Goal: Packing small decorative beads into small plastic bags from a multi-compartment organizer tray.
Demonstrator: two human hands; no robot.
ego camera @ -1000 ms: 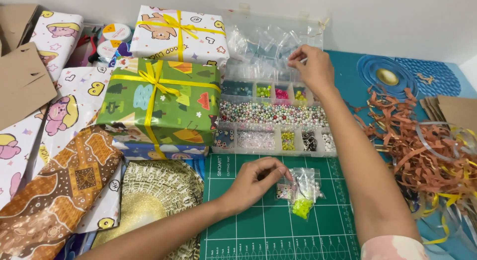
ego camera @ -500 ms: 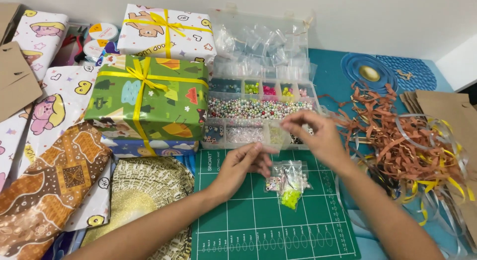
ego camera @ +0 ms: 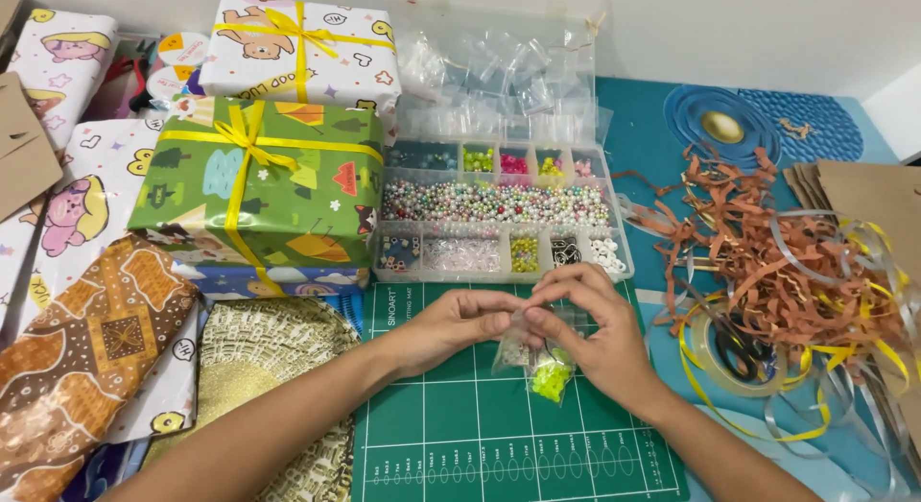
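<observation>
**Small clear bag held open over the cutting mat**

A small clear plastic bag (ego camera: 515, 344) is pinched between both hands above the green cutting mat (ego camera: 460, 435), just in front of the compartmented bead box (ego camera: 499, 209). The left hand (ego camera: 456, 324) is closed on the bag's left edge with thumb and forefinger; the right hand (ego camera: 595, 339) is curled, its fingertips closed on the top edge from the other side. Whether the mouth of the bag is already parted cannot be told, since the fingers cover it. Just below the hands, a second small bag with neon yellow-green beads (ego camera: 552, 379) lies on the mat, touching or nearly touching the held one.

The step in hand is judged to be the opening of the bag's mouth. A fine, two-sided pull at the seal would be called for next, with the bag kept upright so nothing is spilled.

Wrapped gift boxes are stacked to the left, a green one with yellow ribbon (ego camera: 254, 180) foremost. A tangle of brown and yellow ribbon shreds (ego camera: 787, 262) lies to the right, with scissors (ego camera: 734, 344) resting on a tape roll.
</observation>
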